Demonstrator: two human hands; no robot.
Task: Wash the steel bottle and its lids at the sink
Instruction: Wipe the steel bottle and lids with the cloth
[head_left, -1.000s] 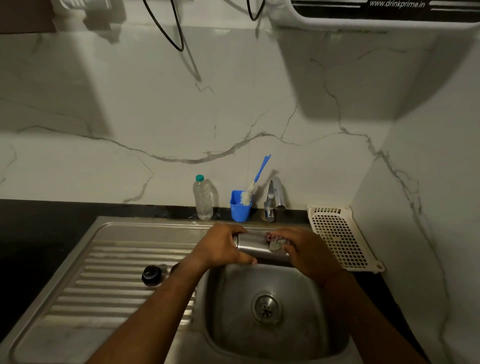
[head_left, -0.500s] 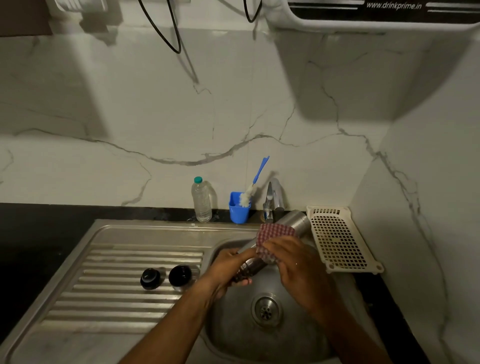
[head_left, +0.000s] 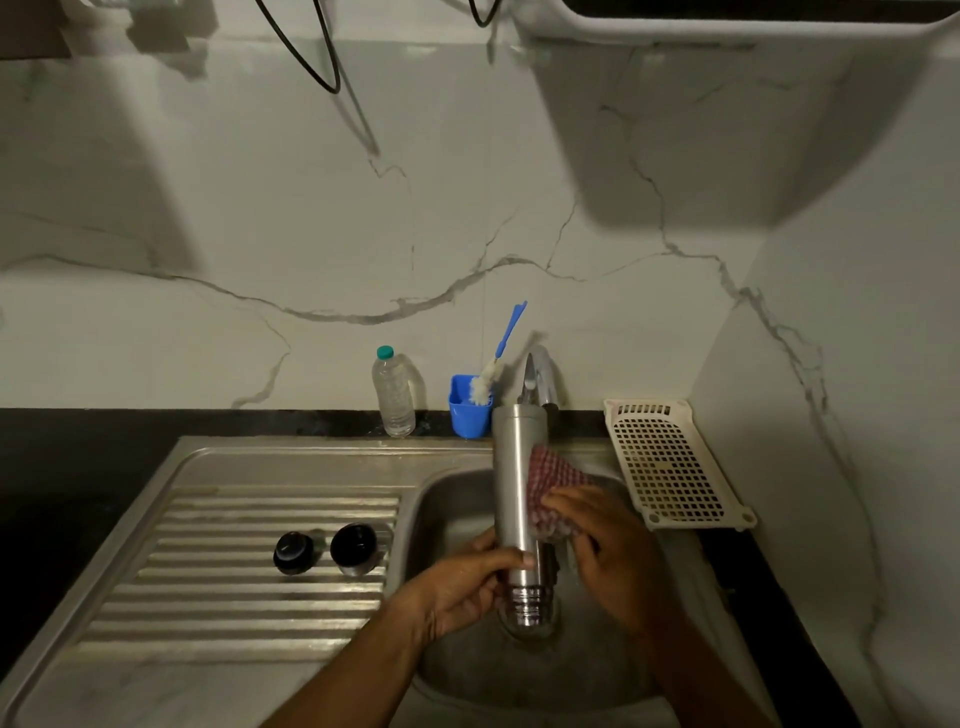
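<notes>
Here, both forearms reach in from the bottom edge and meet over the sink (head_left: 457, 499). The left hand (head_left: 457, 587) grips the bottle (head_left: 514, 483) low on its body, just above the threaded neck. Its thumb lies across the front and its fingers curl round the back. The bottle stands nearly upright and upside down above the basin, with its open mouth pointing at the drain and its flat base up by the tap (head_left: 540, 374).

The right hand (head_left: 608, 561) comes in from the right, wrist bent, with its fingers curled over a red checked cloth (head_left: 550, 478). It presses the cloth against the bottle's right side about halfway up.

On the ribbed drainboard (head_left: 234, 597), left of the basin, a small lid (head_left: 294, 552) and a big lid (head_left: 354, 545) sit side by side, apart from both hands.

Any print on the clear plastic flask (head_left: 393, 395) by the wall is too small to read.
</notes>
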